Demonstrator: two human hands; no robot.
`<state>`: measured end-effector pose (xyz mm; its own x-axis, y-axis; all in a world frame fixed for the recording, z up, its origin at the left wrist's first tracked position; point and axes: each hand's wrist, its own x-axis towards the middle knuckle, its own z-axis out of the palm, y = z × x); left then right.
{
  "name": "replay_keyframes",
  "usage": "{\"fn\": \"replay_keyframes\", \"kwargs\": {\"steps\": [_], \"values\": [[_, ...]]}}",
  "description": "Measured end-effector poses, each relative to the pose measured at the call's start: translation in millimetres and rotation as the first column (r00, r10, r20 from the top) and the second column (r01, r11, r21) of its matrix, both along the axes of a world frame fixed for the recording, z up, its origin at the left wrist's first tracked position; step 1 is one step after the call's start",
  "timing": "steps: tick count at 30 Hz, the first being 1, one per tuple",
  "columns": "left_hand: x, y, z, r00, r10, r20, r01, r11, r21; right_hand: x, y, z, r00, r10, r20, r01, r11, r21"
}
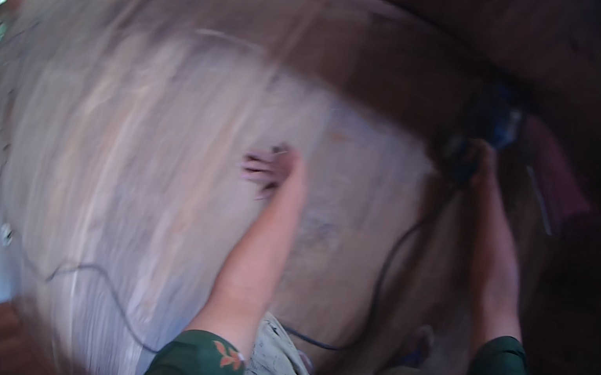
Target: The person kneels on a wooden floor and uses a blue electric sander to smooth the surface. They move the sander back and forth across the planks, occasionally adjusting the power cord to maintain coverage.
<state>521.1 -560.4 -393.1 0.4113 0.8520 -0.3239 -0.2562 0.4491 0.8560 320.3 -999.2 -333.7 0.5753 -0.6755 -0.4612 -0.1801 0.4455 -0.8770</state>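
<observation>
My left hand (pixel 272 169) lies flat, fingers spread, on the big pale wooden panel (pixel 161 164), gripping nothing. My right hand (pixel 477 163) is clenched around a blue power tool (pixel 492 123) near the panel's far right edge (everything's blurry, so I can't tell the tool's type). Its dark cord (pixel 380 280) trails back toward me.

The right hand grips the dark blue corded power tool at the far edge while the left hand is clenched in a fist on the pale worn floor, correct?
Not quite. The head view shows the left hand laid flat with fingers spread on the pale worn floor, not in a fist. The right hand does grip the dark blue corded power tool.
</observation>
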Motion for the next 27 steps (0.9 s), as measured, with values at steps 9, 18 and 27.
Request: {"fn": "replay_keyframes", "kwargs": {"steps": [9,18,27], "values": [[13,-31,-13,0.982,-0.083,-0.17,0.109,0.983,0.15,3,75,72,0.99,-0.142,0.021,0.142,0.989,-0.041],[19,-26,-17,0.948,-0.077,-0.309,0.199,0.902,0.384,24,52,63,0.977,-0.211,0.042,0.212,0.977,-0.027],[11,-34,17,0.902,0.423,-0.091,-0.193,0.582,0.79,3,-4,11,0.998,-0.052,0.027,0.05,0.997,0.054]]}}
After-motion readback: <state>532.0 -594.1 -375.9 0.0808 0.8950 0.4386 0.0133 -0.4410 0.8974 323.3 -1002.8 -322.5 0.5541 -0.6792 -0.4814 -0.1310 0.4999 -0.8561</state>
